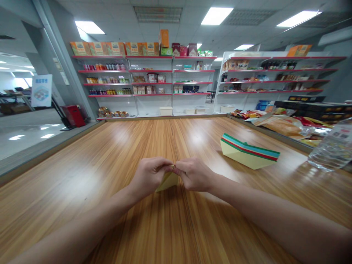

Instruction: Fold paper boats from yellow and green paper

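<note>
The left hand (150, 173) and right hand (195, 174) meet low over the counter (154, 135), pinching a pale yellow paper (168, 182). To their right sits a striped folded piece (249, 152), near a clear bottle (334, 148). Stocked shelves (148, 104) stand beyond.

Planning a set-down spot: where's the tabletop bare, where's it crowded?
Bare: wooden tabletop from left hand to left rim; also the far stretch beyond left hand and right hand, left of the striped piece. Crowded: centre, where both hands pinch the pale yellow piece; right side, with striped piece and clear bottle.
</note>
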Demonstrator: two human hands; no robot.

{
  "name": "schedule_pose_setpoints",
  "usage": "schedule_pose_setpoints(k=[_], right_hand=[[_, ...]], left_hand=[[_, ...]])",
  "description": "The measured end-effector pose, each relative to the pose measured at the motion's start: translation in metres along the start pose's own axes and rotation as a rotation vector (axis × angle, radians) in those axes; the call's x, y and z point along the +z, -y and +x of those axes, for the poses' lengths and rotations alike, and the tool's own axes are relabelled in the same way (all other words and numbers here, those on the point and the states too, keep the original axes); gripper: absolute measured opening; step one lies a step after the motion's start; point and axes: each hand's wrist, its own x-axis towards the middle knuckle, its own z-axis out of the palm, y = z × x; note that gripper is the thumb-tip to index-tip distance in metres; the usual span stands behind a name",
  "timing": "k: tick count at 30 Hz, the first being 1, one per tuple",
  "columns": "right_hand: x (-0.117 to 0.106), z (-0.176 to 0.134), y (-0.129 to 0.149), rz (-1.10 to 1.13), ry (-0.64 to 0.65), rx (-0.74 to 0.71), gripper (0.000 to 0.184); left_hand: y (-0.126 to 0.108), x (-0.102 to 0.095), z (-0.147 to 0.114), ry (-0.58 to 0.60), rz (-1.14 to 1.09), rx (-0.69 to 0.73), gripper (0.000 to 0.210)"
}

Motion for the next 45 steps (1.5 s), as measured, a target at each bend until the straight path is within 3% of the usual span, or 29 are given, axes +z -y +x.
schedule_pose_setpoints(k=[4,11,13,17,21,25,30,35,40,45], right_hand=[[0.005,-0.002,-0.003,0.089,-0.093,-0.001,0.027],[0.013,-0.006,-0.011,0.257,-0.195,0.112,0.032],[0.015,-0.006,-0.011,0.299,-0.212,0.130,0.032],[0.016,-0.005,-0.006,0.351,-0.286,0.154,0.033],[0.014,-0.006,0.000,0.224,-0.159,0.115,0.033],[0.011,-0.008,0.013,0.012,0.026,0.116,0.034],[0.013,-0.007,0.030,-0.026,0.048,0.185,0.040],[0.017,-0.007,0.035,0.073,-0.015,0.178,0.037],[0.011,-0.007,0.045,0.170,-0.080,0.088,0.037],[0.006,-0.008,0.064,0.181,-0.053,0.001,0.032]], left_hand=[[0.002,0.000,0.002,-0.126,-0.295,-0.267,0.006],[0.028,-0.020,0.018,-0.584,-0.931,-0.575,0.008],[0.037,-0.027,0.024,-0.660,-1.008,-0.623,0.004],[0.047,-0.036,0.030,-0.767,-1.018,-0.663,0.018],[0.038,-0.033,0.027,-0.764,-0.955,-0.608,0.010],[0.022,-0.021,0.020,-0.661,-0.770,-0.427,0.008],[0.013,-0.015,0.015,-0.590,-0.563,-0.289,0.012],[0.021,-0.015,0.013,-0.618,-0.526,-0.412,0.020],[0.030,-0.018,0.017,-0.777,-0.692,-0.660,0.009],[0.026,-0.022,0.020,-0.795,-0.670,-0.666,0.006]])
